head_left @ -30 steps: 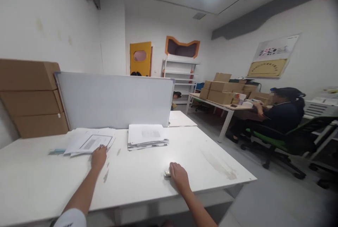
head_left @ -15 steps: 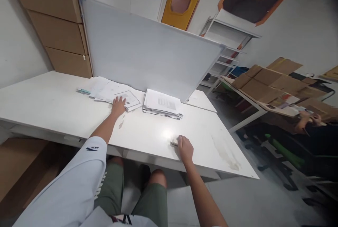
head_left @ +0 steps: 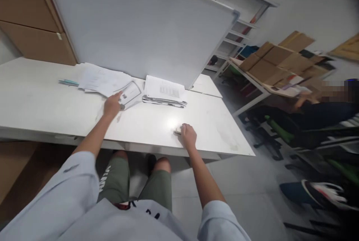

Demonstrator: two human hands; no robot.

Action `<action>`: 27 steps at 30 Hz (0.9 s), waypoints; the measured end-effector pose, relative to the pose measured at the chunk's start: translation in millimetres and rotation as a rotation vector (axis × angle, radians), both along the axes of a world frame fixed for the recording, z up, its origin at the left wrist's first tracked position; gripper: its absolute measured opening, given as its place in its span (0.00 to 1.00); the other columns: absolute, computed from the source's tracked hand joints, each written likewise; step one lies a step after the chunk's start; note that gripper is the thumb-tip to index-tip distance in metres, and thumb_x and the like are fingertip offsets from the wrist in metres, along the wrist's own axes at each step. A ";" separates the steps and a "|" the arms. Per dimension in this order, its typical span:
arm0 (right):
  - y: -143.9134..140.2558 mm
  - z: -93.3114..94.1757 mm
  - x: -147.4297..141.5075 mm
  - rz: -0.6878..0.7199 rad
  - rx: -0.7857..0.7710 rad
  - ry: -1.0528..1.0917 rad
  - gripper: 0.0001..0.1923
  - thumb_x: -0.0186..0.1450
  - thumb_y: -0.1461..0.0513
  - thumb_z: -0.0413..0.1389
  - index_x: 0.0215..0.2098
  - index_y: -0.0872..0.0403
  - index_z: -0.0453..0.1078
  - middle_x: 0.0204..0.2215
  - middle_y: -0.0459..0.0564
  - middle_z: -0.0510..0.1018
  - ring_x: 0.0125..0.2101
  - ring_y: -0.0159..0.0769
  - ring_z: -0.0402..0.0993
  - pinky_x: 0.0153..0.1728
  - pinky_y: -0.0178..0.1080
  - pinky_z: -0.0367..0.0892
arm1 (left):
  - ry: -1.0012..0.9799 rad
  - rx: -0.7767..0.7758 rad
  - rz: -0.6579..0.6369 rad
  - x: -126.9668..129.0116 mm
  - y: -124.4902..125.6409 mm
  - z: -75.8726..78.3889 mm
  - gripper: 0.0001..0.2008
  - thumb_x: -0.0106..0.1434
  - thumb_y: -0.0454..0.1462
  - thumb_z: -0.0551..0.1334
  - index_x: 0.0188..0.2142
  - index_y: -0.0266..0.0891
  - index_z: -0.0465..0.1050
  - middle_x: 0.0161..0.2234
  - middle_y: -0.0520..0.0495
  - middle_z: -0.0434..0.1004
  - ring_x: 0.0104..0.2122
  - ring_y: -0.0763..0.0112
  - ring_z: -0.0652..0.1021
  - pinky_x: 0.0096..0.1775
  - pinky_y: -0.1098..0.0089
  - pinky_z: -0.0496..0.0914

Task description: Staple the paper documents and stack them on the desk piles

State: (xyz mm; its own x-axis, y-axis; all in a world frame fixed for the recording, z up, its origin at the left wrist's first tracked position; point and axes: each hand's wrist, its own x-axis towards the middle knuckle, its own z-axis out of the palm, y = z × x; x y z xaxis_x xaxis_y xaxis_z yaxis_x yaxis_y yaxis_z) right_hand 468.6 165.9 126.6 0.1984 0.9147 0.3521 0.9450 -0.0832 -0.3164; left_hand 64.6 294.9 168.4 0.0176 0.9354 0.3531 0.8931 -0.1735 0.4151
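Note:
My left hand (head_left: 112, 105) is closed on the near-left edge of a printed paper sheet (head_left: 131, 94), which lifts and bends off the table. Behind it lie other loose sheets (head_left: 98, 79), spread out against the whiteboard. In my right hand (head_left: 189, 136), near the table's front edge, is a small light-coloured stapler (head_left: 177, 131); the fingers hide most of it. Between the hands and further back sits a stack of papers (head_left: 164, 90) with a printed top sheet.
A whiteboard (head_left: 140, 27) stands upright along the back of the white table (head_left: 50, 106). Cardboard boxes (head_left: 42, 42) are piled at the left, with teal slips (head_left: 68, 82) in front. To the right, a person (head_left: 316, 115) sits at another table with cardboard (head_left: 272, 63).
My left hand has gone from lying spread on the sheet to gripping its edge and raising it. My right hand still holds the stapler. The view has tilted down.

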 end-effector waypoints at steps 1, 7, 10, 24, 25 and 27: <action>0.8 0.7 -0.1 0.000 -0.004 -0.007 0.20 0.73 0.61 0.39 0.44 0.55 0.72 0.38 0.53 0.77 0.40 0.38 0.67 0.39 0.36 0.56 | -0.005 -0.022 -0.015 2.5 -8.3 -1.4 0.19 0.73 0.42 0.53 0.54 0.31 0.72 0.51 0.37 0.76 0.49 0.63 0.77 0.55 0.58 0.68; 4.5 3.6 -1.4 -0.013 -0.016 -0.019 0.18 0.73 0.62 0.40 0.43 0.55 0.72 0.39 0.52 0.77 0.41 0.38 0.67 0.39 0.36 0.56 | 0.072 -0.152 -0.010 43.9 -85.9 -12.7 0.26 0.72 0.46 0.49 0.56 0.31 0.73 0.51 0.34 0.78 0.53 0.50 0.76 0.54 0.55 0.70; 6.8 9.0 1.1 0.013 -0.001 0.047 0.18 0.73 0.61 0.40 0.44 0.56 0.72 0.40 0.53 0.77 0.42 0.39 0.68 0.42 0.36 0.58 | 0.127 -0.161 -0.105 87.5 -136.3 -19.3 0.27 0.70 0.48 0.51 0.60 0.32 0.69 0.56 0.34 0.74 0.55 0.49 0.74 0.54 0.55 0.70; -98.9 -63.9 -102.8 -0.362 0.138 0.980 0.27 0.73 0.56 0.31 0.45 0.55 0.70 0.44 0.60 0.77 0.48 0.42 0.73 0.49 0.44 0.68 | 0.148 0.085 -0.115 89.9 -162.8 -30.3 0.28 0.66 0.50 0.51 0.65 0.54 0.62 0.66 0.48 0.61 0.70 0.44 0.47 0.63 0.37 0.48; -95.7 -70.1 -105.3 -0.323 0.096 1.193 0.27 0.73 0.51 0.33 0.45 0.56 0.70 0.41 0.59 0.78 0.44 0.43 0.75 0.45 0.44 0.71 | 0.107 0.122 -0.133 81.9 -160.6 -35.2 0.29 0.67 0.50 0.50 0.66 0.52 0.61 0.66 0.46 0.61 0.70 0.43 0.46 0.64 0.37 0.46; -85.7 -70.9 -105.0 -0.155 -0.045 1.550 0.31 0.70 0.43 0.40 0.45 0.58 0.71 0.33 0.58 0.80 0.37 0.43 0.78 0.37 0.43 0.73 | 0.040 0.180 -0.214 70.6 -159.8 -44.6 0.31 0.67 0.49 0.51 0.67 0.45 0.60 0.67 0.41 0.59 0.69 0.40 0.48 0.65 0.38 0.45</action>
